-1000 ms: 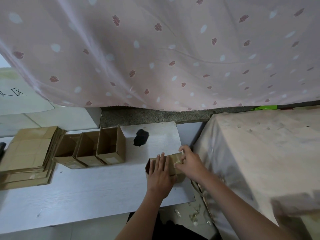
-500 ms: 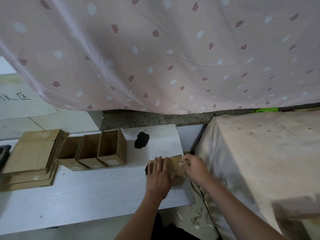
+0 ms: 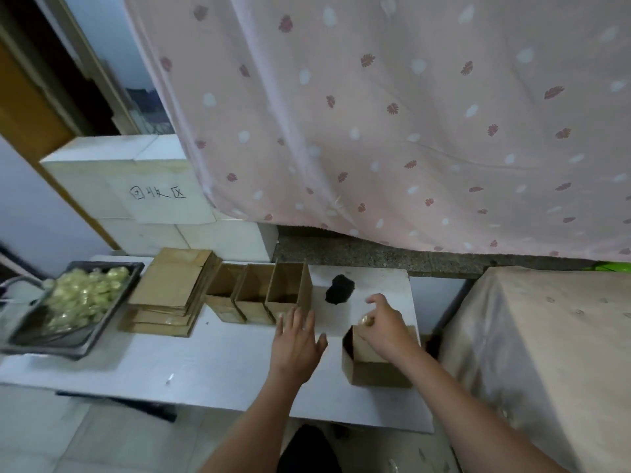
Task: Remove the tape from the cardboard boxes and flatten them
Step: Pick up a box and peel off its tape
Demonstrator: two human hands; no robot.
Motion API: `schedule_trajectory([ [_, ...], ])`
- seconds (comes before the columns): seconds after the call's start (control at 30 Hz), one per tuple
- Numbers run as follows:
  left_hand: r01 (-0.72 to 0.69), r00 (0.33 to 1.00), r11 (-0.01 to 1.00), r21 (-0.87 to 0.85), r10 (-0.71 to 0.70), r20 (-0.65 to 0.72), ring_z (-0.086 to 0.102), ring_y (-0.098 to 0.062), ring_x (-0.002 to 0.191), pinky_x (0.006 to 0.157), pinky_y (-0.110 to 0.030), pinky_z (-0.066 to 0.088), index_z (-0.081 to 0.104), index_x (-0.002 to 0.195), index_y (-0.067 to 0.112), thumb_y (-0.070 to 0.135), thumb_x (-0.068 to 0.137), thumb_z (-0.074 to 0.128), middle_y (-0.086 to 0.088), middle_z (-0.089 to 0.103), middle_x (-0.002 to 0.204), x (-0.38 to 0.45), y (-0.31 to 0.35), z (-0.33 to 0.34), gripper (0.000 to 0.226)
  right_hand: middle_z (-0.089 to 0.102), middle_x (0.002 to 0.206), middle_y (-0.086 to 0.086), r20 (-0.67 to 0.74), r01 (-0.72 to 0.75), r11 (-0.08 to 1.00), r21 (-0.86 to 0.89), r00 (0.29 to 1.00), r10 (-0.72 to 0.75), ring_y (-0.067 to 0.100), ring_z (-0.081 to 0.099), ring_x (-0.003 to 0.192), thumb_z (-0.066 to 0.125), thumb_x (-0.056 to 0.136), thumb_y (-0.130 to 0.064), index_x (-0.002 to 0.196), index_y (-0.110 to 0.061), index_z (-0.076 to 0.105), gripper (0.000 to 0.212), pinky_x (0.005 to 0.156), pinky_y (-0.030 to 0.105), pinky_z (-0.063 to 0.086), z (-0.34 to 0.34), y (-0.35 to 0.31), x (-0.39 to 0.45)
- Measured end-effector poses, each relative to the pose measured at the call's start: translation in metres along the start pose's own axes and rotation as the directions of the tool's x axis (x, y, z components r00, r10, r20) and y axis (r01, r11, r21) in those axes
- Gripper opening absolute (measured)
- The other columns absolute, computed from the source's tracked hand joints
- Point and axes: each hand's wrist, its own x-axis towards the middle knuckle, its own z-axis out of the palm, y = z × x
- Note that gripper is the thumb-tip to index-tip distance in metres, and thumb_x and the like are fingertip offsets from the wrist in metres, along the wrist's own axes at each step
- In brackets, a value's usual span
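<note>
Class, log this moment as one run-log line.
left hand: open above white table | right hand: pinching small tape wad | brown cardboard box: unflattened

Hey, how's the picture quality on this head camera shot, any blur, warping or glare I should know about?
Head view: soft, even indoor light, no harsh glare. Motion blur smears the left edge, so the tray and its pale contents look streaky. The right hand is slightly blurred; whatever small thing it pinches can't be identified. Wide-angle bending curves the white table and curtain. The left hand is fairly sharp.
</note>
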Motion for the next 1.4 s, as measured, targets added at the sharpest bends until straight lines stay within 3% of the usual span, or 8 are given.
schedule_trajectory([
  [0.17,0.125,0.992,0.992,0.022,-0.124,-0.03,0.016,-0.026,0.152,0.125,-0.045,0.009,0.02,0.158,0.018,0.052,0.105,0.022,-0.009,0.023,0.164,-0.02,-0.061,-0.021,0.063,0.06,0.111,0.002,0.077,0.135,0.991,0.0,0.988,-0.134,0.013,0.057,0.096,0.069,0.088,-0.009,0.112,-0.021,0.064,0.027,0.066,0.017,0.043,0.035,-0.056,0.0],
  [0.27,0.19,0.98,0.982,-0.011,-0.19,-0.063,0.019,-0.025,0.151,0.125,-0.045,0.012,0.023,0.157,0.019,0.051,0.105,0.023,-0.008,0.026,0.162,-0.03,-0.099,-0.036,0.061,0.062,0.111,0.001,0.125,0.23,0.973,0.01,0.965,-0.23,0.015,0.059,0.1,0.067,0.09,-0.011,0.112,-0.018,0.07,0.023,0.079,0.022,0.048,0.062,-0.091,0.001],
  [0.57,0.368,0.925,0.928,-0.057,-0.371,-0.079,0.025,-0.026,0.148,0.123,-0.044,0.017,0.027,0.155,0.018,0.048,0.104,0.023,-0.009,0.032,0.159,-0.075,-0.251,-0.054,0.059,0.05,0.146,0.005,0.253,0.405,0.91,-0.091,0.893,-0.372,0.024,0.049,0.132,0.047,0.104,-0.024,0.147,-0.021,0.048,0.043,0.105,0.035,0.042,0.19,-0.215,-0.009],
  [0.77,0.422,0.901,0.904,-0.065,-0.426,-0.075,0.033,-0.026,0.141,0.117,-0.042,0.026,0.031,0.15,0.017,0.047,0.104,0.025,-0.007,0.04,0.151,-0.105,-0.347,-0.055,0.055,0.064,0.115,0.009,0.247,0.38,0.917,-0.121,0.906,-0.343,0.02,0.058,0.097,0.055,0.098,-0.029,0.118,-0.014,0.058,0.025,0.075,0.026,0.042,0.281,-0.289,-0.014],
  [0.93,0.454,0.881,0.883,-0.122,-0.465,-0.09,0.033,-0.023,0.142,0.119,-0.039,0.024,0.036,0.147,0.018,0.045,0.102,0.028,-0.006,0.04,0.151,-0.128,-0.406,-0.058,0.053,0.059,0.116,0.007,0.233,0.428,0.894,-0.133,0.89,-0.391,0.015,0.054,0.09,0.064,0.093,-0.02,0.113,-0.014,0.066,0.021,0.076,0.02,0.041,0.332,-0.335,-0.018],
  [1.1,0.49,0.855,0.859,-0.149,-0.507,-0.109,0.034,-0.024,0.14,0.118,-0.039,0.023,0.037,0.148,0.016,0.042,0.102,0.029,-0.007,0.041,0.15,-0.127,-0.462,-0.058,0.054,0.069,0.109,0.008,0.285,0.481,0.866,-0.132,0.856,-0.432,0.021,0.062,0.098,0.065,0.091,-0.014,0.112,-0.011,0.071,0.022,0.087,0.03,0.051,0.373,-0.371,-0.007],
  [1.23,0.505,0.842,0.844,-0.181,-0.528,-0.111,0.037,-0.022,0.137,0.115,-0.036,0.026,0.039,0.144,0.016,0.041,0.102,0.028,-0.006,0.045,0.143,-0.12,-0.5,-0.051,0.05,0.066,0.089,-0.001,0.274,0.494,0.866,-0.077,0.846,-0.458,0.012,0.059,0.077,0.065,0.087,-0.009,0.121,-0.023,0.067,0.037,0.064,0.008,0.042,0.406,-0.39,0.013],
  [1.4,0.532,0.826,0.823,-0.199,-0.556,-0.093,0.038,-0.021,0.134,0.114,-0.036,0.026,0.045,0.137,0.014,0.038,0.101,0.024,-0.006,0.047,0.139,-0.105,-0.553,-0.043,0.048,0.063,0.093,0.003,0.245,0.423,0.899,-0.114,0.889,-0.387,0.011,0.056,0.075,0.068,0.09,-0.019,0.096,-0.016,0.062,0.009,0.055,0.013,0.037,0.456,-0.422,0.055],
])
